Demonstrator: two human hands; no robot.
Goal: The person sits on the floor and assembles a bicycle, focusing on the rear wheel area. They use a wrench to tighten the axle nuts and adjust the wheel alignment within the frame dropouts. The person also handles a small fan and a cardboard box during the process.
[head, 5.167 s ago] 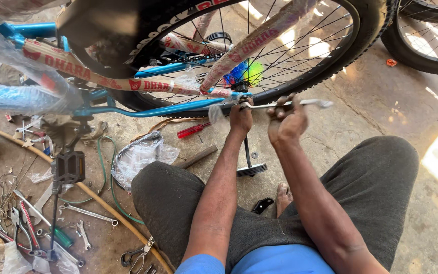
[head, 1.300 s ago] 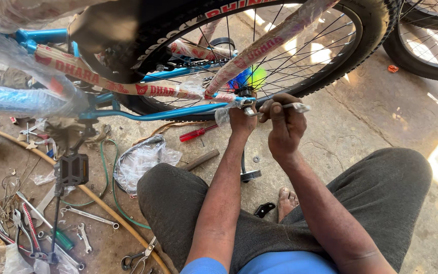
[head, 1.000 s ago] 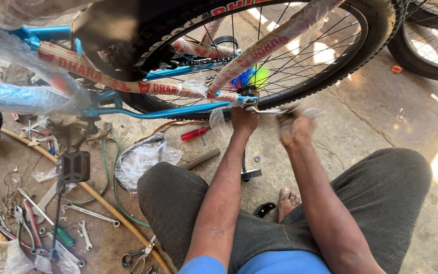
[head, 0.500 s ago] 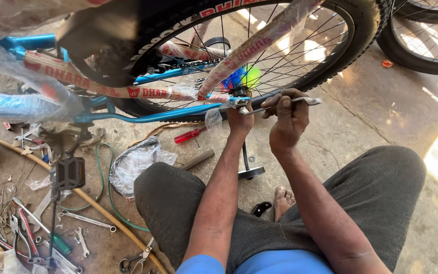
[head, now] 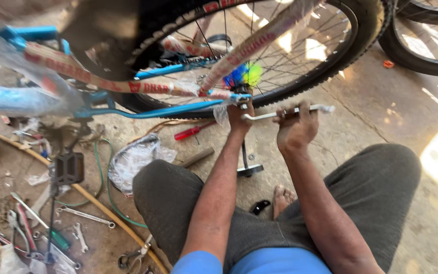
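Note:
A blue bicycle frame (head: 143,110) wrapped in printed packing stands in front of me, its rear wheel (head: 325,61) with black tyre and spokes at the top. My right hand (head: 295,128) grips a long silver wrench (head: 285,112) that runs left to the rear axle (head: 239,96). My left hand (head: 239,115) is closed at the axle end of the frame, right by the wrench head. A black kickstand (head: 245,160) hangs down below the axle to the concrete floor.
A red-handled screwdriver (head: 191,132) and crumpled plastic (head: 138,157) lie on the floor by my left knee. Several spanners and pliers (head: 84,217) lie at lower left near a black pedal (head: 68,167). A green hose (head: 100,177) and another tyre (head: 422,50) are nearby.
My right hand has swung the wrench up and down at the axle, now holding it nearly level again. The left hand has stayed at the axle.

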